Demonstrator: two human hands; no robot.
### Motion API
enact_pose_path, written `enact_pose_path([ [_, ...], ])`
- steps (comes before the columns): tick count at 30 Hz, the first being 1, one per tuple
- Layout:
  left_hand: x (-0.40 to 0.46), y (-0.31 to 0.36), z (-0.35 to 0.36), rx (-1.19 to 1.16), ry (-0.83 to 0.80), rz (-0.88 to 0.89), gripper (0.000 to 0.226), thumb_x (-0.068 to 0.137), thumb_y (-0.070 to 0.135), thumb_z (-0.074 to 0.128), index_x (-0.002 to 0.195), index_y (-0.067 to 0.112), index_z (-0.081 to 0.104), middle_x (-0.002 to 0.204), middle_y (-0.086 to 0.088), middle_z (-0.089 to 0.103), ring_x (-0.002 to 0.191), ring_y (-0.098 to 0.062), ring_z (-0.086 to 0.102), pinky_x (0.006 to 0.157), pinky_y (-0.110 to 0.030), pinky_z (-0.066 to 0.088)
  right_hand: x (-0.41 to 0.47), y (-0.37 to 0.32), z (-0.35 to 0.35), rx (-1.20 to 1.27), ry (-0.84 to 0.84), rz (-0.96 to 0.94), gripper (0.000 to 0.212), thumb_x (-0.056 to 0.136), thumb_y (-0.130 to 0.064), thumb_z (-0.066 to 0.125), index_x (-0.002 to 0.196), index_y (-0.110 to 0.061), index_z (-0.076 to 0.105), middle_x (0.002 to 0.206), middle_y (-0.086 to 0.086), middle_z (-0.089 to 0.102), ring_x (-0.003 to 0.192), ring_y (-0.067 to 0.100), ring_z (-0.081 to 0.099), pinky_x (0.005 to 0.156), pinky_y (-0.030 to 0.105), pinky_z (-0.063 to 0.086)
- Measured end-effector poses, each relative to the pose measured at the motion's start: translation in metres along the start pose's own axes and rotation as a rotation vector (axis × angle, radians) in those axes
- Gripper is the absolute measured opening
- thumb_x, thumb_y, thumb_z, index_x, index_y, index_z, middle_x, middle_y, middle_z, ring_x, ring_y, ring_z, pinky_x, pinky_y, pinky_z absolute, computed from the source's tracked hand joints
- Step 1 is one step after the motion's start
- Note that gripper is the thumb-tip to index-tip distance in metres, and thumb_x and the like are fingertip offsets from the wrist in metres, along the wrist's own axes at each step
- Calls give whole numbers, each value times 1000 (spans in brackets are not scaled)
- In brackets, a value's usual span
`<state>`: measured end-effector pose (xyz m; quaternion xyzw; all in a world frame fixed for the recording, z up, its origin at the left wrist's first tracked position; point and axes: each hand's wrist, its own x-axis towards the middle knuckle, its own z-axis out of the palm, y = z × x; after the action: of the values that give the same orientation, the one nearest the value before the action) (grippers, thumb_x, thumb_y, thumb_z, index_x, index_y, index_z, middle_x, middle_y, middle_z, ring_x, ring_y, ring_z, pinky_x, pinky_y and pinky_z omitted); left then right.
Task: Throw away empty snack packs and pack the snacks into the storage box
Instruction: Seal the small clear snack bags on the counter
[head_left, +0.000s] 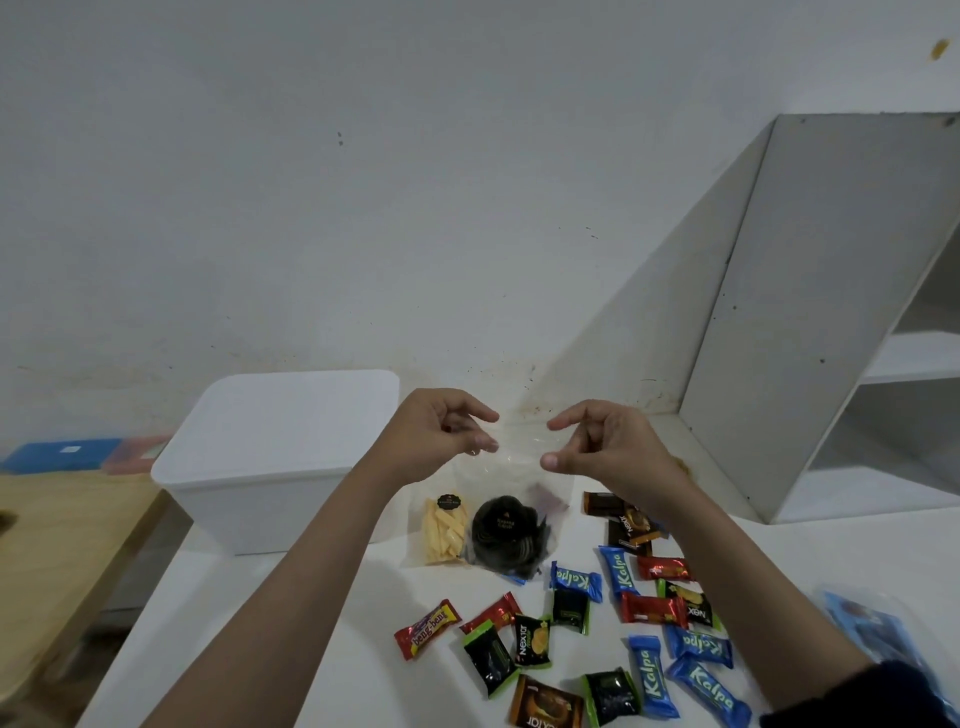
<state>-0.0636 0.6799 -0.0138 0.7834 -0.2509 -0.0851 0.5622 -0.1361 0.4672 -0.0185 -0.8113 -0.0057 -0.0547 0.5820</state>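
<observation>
Both hands, left hand and right hand, grip pinched on a clear plastic bag, hold it raised over the bench, probably checking for emptiness.

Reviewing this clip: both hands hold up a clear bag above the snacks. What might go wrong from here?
1. The clear bag is pinched only at its top corners by the left hand and right hand; it may slip.
2. The storage box looks lidded, so packing must wait.
3. Loose wrapped snacks crowd the table and could get knocked.
</observation>
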Motion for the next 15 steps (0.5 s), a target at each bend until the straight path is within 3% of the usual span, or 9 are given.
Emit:
enact_pose_path([
  [3, 1, -1, 4, 60, -84, -16, 23, 77, -3, 72, 93, 14, 70, 75, -12, 75, 77, -27, 71, 76, -29, 56, 2, -3, 0, -187, -147, 11, 23, 69, -28, 80, 86, -16, 70, 70, 5, 69, 63, 16, 61, 63, 28, 50],
  [6, 2, 0, 12, 97, -132, -18, 27, 75, -2, 74, 97, 15, 70, 78, -12, 74, 73, -15, 70, 74, -19, 54, 6, -4, 7, -297, -236, -1, 6, 79, -21, 74, 78, -15, 72, 75, 7, 72, 66, 13, 65, 68, 28, 55],
  [9, 1, -3, 15, 60, -42, -31, 29, 71, -4, 77, 94, 13, 69, 76, -7, 72, 69, -4, 68, 67, -11, 49, 8, -3, 9, -207, -283, 115, 9, 81, -14, 71, 83, -6, 72, 75, 13, 70, 63, 15, 63, 66, 33, 55],
  [12, -1, -16, 22, 85, 28, -37, 30, 66, 4, 82, 90, 16, 69, 84, 0, 72, 75, -5, 68, 75, -17, 49, 7, 2, 15, -70, -320, 260, 7, 80, -7, 71, 84, -2, 71, 68, 7, 65, 59, 14, 57, 60, 31, 50],
  [15, -4, -30, 37, 181, 241, -62, 32, 68, 23, 84, 93, 20, 64, 93, 7, 65, 82, -4, 63, 72, -15, 47, 5, 11, 26, 49, -198, 339, 6, 78, -3, 71, 73, -3, 68, 63, 8, 60, 55, 14, 53, 57, 29, 48],
])
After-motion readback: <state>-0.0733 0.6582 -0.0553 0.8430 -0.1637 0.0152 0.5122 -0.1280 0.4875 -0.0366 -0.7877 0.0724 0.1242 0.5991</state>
